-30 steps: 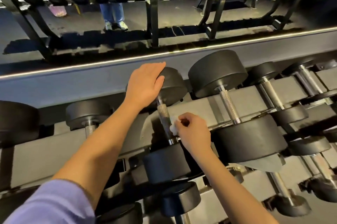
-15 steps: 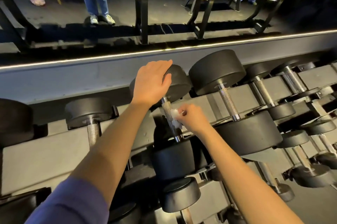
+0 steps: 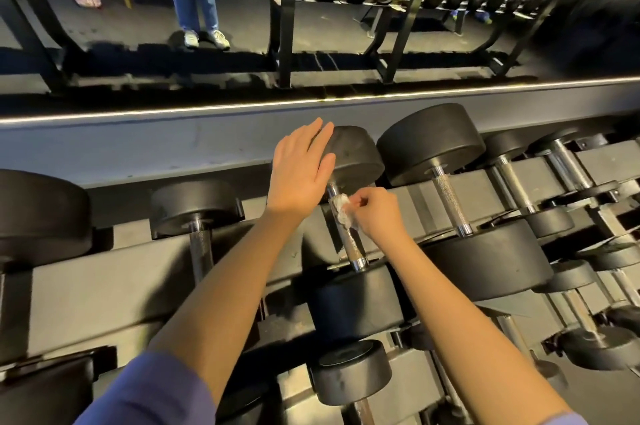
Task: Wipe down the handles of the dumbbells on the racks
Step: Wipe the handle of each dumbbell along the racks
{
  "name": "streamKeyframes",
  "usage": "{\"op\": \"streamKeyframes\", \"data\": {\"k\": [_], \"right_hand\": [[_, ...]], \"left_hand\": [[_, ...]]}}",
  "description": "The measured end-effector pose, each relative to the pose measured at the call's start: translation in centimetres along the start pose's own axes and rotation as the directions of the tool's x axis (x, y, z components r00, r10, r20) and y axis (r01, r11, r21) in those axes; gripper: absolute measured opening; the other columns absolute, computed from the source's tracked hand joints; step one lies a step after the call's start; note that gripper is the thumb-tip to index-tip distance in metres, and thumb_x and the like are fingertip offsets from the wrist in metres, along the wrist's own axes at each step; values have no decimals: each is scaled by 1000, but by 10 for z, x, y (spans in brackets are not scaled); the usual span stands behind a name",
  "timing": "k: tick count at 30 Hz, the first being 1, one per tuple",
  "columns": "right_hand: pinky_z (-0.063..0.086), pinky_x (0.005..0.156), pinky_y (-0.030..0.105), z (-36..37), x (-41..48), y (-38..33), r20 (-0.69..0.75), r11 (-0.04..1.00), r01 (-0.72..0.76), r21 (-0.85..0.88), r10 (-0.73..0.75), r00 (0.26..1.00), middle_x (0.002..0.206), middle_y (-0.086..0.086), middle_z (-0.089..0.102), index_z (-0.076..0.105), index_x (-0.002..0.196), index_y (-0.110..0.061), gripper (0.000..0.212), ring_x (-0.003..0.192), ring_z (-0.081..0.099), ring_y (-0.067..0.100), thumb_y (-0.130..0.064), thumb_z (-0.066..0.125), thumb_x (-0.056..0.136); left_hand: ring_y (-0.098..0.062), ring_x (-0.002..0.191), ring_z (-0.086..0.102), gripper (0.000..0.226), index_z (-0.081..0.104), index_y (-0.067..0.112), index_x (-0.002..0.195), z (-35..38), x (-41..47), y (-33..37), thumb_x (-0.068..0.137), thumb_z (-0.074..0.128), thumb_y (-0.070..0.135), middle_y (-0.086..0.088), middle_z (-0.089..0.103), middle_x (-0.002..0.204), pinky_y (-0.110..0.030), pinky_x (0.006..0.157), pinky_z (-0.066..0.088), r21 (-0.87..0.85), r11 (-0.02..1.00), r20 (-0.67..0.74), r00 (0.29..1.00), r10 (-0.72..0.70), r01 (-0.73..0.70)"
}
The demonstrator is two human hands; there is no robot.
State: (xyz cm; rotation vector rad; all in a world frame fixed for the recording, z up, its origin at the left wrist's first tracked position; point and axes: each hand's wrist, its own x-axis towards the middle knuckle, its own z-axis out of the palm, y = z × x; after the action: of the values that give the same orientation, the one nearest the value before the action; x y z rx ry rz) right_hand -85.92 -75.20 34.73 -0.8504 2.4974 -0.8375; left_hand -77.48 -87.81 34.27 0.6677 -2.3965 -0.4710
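Observation:
A black dumbbell [image 3: 356,161] lies in the grey rack [image 3: 104,286], its knurled metal handle [image 3: 351,244] running down to its near head. My left hand [image 3: 299,175] lies with straight fingers over the left side of the far head. My right hand [image 3: 377,213] pinches a small white wipe [image 3: 343,211] against the upper part of the handle. Neighbouring dumbbells sit to the left [image 3: 197,206] and right [image 3: 433,144] in the same row.
A lower tier holds more dumbbells [image 3: 349,376]. A lit edge strip [image 3: 207,109] runs above the rack, with a mirror behind it reflecting other racks and a standing person's legs [image 3: 201,9]. A large dumbbell head [image 3: 38,213] sits at far left.
My right hand has slid the wipe up the handle toward the far head. My left hand's fingers have straightened and lifted from gripping the head.

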Motion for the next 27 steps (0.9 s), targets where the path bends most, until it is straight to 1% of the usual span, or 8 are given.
{"op": "streamKeyframes", "data": {"k": [5,8,12,16,20,23,25,27], "right_hand": [[43,66,22,5,13,-13,-107,997,20,77,-12,994,78,14,67,69,79,2,16,72,58,19,-8,61,88],[46,68,26,4,12,-12,-71,996,13,83,-7,997,78,16,67,70,79,2,16,72,59,22,-10,63,88],[49,69,30,-8,4,-2,78,986,-19,-164,32,996,81,9,65,71,82,-5,18,79,60,20,-9,56,89],[53,86,35,-14,-7,9,251,914,-62,-401,175,952,96,9,69,67,74,-19,14,95,64,26,-7,64,80],[54,84,33,-12,-11,11,300,823,-45,-566,257,918,102,11,69,72,93,-15,21,97,65,28,-12,74,73],[54,80,30,-12,-12,9,221,880,-95,-466,219,950,92,10,70,71,78,-14,9,92,66,26,-6,72,74],[51,74,28,-14,-7,4,150,947,-124,-296,175,973,78,6,65,63,63,-14,20,84,64,22,-3,66,80],[48,73,27,-13,3,-4,114,974,-125,-187,148,982,77,7,63,67,67,-6,17,83,61,20,-3,63,83]], "left_hand": [[-22,137,34,55,37,15,145,1,2,1,97,21,36,-6,39,149,-41,113,26,-4,1000,-2,1000,-16,16],[-22,137,34,56,37,15,145,2,1,0,97,19,37,-5,39,149,-40,113,25,5,1000,-3,1000,-31,31],[-21,137,33,57,36,17,146,1,1,2,96,17,38,-4,38,149,-39,113,24,17,999,2,999,-44,44],[-21,138,32,54,35,18,146,0,0,3,97,21,35,-4,37,149,-40,114,24,21,998,10,998,-62,61],[-20,138,31,53,33,19,147,0,1,3,97,22,34,-4,36,150,-40,115,22,31,997,22,997,-75,75],[-20,139,30,48,33,21,147,2,1,3,100,28,31,-3,35,151,-40,116,21,39,996,23,996,-85,84],[-20,139,30,47,33,21,147,4,1,2,101,32,29,-3,35,150,-40,116,21,39,995,15,996,-91,90],[-21,139,30,47,33,21,147,5,1,2,101,33,29,-4,36,150,-41,115,21,44,995,12,996,-92,92]]}}
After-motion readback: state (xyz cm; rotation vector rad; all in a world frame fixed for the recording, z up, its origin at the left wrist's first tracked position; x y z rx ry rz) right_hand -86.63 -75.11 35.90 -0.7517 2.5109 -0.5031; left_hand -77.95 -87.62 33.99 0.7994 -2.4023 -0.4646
